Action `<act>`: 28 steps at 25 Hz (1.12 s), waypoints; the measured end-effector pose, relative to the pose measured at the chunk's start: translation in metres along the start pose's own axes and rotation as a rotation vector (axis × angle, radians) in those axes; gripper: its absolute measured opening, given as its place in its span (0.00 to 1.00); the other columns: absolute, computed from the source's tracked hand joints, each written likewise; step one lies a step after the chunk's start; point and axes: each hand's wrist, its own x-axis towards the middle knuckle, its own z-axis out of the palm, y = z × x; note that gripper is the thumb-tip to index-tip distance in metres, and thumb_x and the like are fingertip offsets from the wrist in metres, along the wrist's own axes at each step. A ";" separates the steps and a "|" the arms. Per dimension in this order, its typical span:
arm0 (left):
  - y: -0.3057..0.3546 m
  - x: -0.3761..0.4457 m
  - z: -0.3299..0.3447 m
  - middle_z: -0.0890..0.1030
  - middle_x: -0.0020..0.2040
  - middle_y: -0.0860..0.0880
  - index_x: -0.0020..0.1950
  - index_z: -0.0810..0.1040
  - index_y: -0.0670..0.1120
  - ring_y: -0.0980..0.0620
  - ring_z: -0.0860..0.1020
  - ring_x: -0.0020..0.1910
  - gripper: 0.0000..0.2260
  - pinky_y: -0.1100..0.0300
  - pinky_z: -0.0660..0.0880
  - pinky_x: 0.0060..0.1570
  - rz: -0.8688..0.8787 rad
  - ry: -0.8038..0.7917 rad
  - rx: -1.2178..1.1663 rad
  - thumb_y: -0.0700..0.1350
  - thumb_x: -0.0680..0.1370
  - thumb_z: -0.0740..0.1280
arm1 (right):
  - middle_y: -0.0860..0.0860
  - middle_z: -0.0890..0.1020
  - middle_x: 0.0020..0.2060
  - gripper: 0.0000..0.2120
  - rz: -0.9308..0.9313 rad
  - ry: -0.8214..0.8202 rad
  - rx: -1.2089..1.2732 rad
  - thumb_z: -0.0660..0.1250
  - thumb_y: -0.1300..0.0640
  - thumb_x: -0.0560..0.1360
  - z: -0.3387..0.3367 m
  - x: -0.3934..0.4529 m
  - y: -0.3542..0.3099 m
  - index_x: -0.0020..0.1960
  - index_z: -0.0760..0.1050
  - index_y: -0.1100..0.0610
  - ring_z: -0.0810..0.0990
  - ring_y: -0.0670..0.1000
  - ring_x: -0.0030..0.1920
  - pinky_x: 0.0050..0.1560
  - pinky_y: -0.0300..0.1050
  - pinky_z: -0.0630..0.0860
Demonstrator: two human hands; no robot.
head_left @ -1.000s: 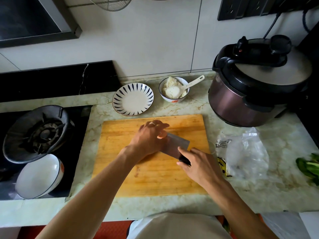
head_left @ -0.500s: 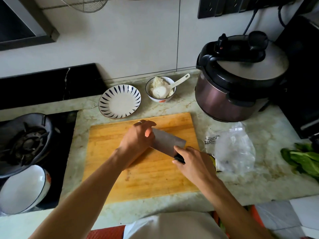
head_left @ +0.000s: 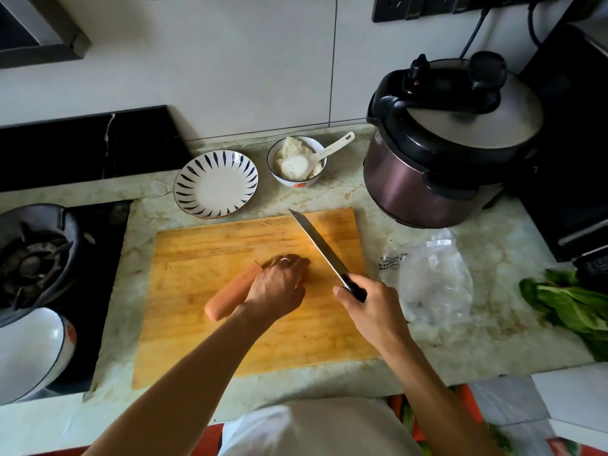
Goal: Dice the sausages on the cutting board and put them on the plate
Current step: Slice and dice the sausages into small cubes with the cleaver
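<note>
Head view. A wooden cutting board (head_left: 250, 311) lies on a marbled counter (head_left: 493, 324). On the board rests a pink sausage (head_left: 230, 296), lying diagonally with its near end toward the lower left. The left hand (head_left: 279, 287) covers the far end of the sausage, fingers curled down over it and holding it against the board; a ring shows on one finger. The right hand (head_left: 365, 306) is wrapped round the dark handle of a knife (head_left: 320, 248), whose long blade points up and to the left, its edge seen thin from above, its tip near the far edge of the board. The blade stands just to the right of the left hand; whether it touches the board cannot be told. Behind the board, on the counter, sits a white plate (head_left: 216, 184) with dark blue rim strokes, holding nothing. Beside it to the right is a bowl (head_left: 297, 161) of pale mashed food with a white spoon (head_left: 332, 149). Further right stands a dark pressure cooker (head_left: 437, 153); a clear plastic bag (head_left: 431, 284) and leafy greens (head_left: 572, 304) lie near it. A gas burner (head_left: 33, 258) and a white bowl (head_left: 31, 350) lie at the left.
</note>
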 end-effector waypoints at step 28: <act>-0.001 -0.061 0.034 0.63 0.76 0.47 0.74 0.65 0.48 0.44 0.70 0.66 0.25 0.50 0.72 0.63 -0.092 0.081 0.133 0.44 0.75 0.60 | 0.46 0.70 0.25 0.14 -0.106 -0.205 -0.071 0.57 0.45 0.81 0.022 -0.031 -0.029 0.39 0.67 0.49 0.70 0.46 0.26 0.27 0.40 0.61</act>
